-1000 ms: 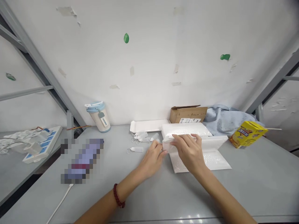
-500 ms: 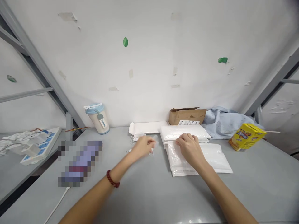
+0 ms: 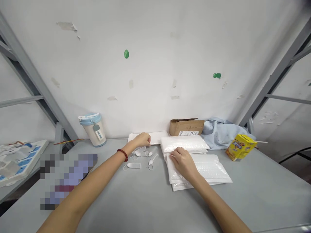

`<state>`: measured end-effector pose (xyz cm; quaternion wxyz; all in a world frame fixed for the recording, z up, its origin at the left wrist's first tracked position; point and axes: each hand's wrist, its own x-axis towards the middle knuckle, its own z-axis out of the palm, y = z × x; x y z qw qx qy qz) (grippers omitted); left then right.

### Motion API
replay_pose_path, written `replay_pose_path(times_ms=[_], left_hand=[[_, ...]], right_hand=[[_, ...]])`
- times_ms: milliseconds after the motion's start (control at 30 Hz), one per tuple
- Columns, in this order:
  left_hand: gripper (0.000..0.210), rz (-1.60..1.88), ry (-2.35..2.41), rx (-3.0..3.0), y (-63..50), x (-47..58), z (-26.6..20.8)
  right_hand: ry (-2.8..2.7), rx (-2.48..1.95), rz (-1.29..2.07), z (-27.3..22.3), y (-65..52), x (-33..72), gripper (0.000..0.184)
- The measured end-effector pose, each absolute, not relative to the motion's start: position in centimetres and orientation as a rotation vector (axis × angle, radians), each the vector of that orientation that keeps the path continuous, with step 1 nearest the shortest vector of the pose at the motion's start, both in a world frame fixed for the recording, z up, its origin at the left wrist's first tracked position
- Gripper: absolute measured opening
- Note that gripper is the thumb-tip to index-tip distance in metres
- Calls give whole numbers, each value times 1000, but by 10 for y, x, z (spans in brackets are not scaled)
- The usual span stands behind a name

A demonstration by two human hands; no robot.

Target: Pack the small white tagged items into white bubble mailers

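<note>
1. Power strips in white and blue (image 3: 17, 158) lie on the side shelf at the far left.
2. Beside the wall stands a beige tumbler with a pale blue lid (image 3: 92, 128).
3. Left hand (image 3: 142, 139), a red bead bracelet (image 3: 122, 154) on its wrist, reaches to the flat white tray (image 3: 157, 137) by the wall, fingers curled on its near edge; whether they pinch anything I cannot tell.
4. Small white tags with loops (image 3: 143, 157) lie scattered on the grey table (image 3: 136, 200) just below that hand.
5. Right hand (image 3: 182, 161) rests flat, fingers loosely spread, on the near stack of white bubble mailers (image 3: 209, 170); a second stack (image 3: 184, 144) lies just behind.
6. Further right sit a brown cardboard box (image 3: 186, 126), a pale blue cloth (image 3: 220, 133) and a yellow carton (image 3: 240, 147).
</note>
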<state>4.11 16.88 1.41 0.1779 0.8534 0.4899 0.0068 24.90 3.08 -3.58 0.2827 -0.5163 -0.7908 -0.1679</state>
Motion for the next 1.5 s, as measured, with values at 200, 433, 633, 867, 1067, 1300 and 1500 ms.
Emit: replay_pose_path(times_ms=[200,433,633,867,1067,1300,1500], left_hand=[[32,-7,1381,2465,178,35,14],[19,313,1537,2603,185,23,27],[18,700,1569,2824,150,9,51],[22,990,727,3267,45,31,0],[14,1174,1382,2262,45,12,-23],[30,786,1243,1256,63,-20,-9],[11,615,964,1097,40,-2,-9]], right_hand=[[-2163,-1354,-346,-36,28,244,12],[-2211,-1240,-295,-37,26,240,16],[-2047,-1155,-392,-21,17,239,15],[-2076,-1077,-825,-14,6,224,34],[-2220,-1148,-859,-31,17,235,37],[-2114,-1067,-800,-25,8,230,46],[-2452,-1175,-490,-14,-15,205,75]])
